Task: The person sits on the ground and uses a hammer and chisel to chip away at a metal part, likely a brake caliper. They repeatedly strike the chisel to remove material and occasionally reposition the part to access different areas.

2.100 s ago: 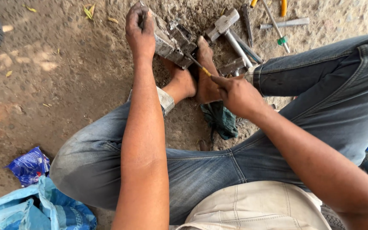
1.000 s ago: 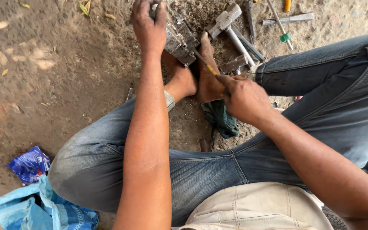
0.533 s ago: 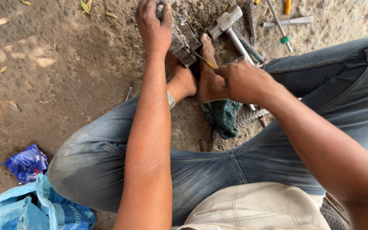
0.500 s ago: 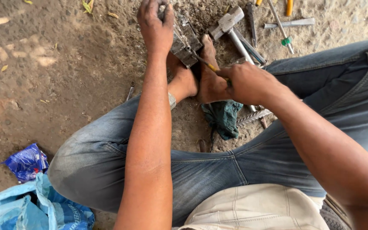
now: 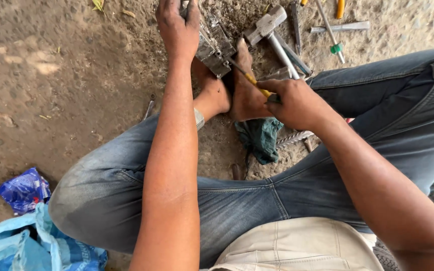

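Note:
I sit on the dirt ground with my bare feet pressed against a grey metal part (image 5: pixel 216 46). My left hand (image 5: pixel 178 27) grips the top left of that part. In my right hand (image 5: pixel 297 103) is a screwdriver (image 5: pixel 249 78) with a yellow handle, its thin shaft angled up-left so the tip touches the metal part. Both feet brace the part from below.
A hammer (image 5: pixel 272 30) with a metal shaft lies just right of the part, among other tools (image 5: pixel 330 25) at the top. A dark green rag (image 5: pixel 259 138) lies under my right hand. Blue plastic bags (image 5: pixel 21 221) sit at the lower left.
The view has shifted slightly, so the hands and part sit higher in the frame. My right hand has moved a little right and down along the screwdriver. The left hand keeps its grip.

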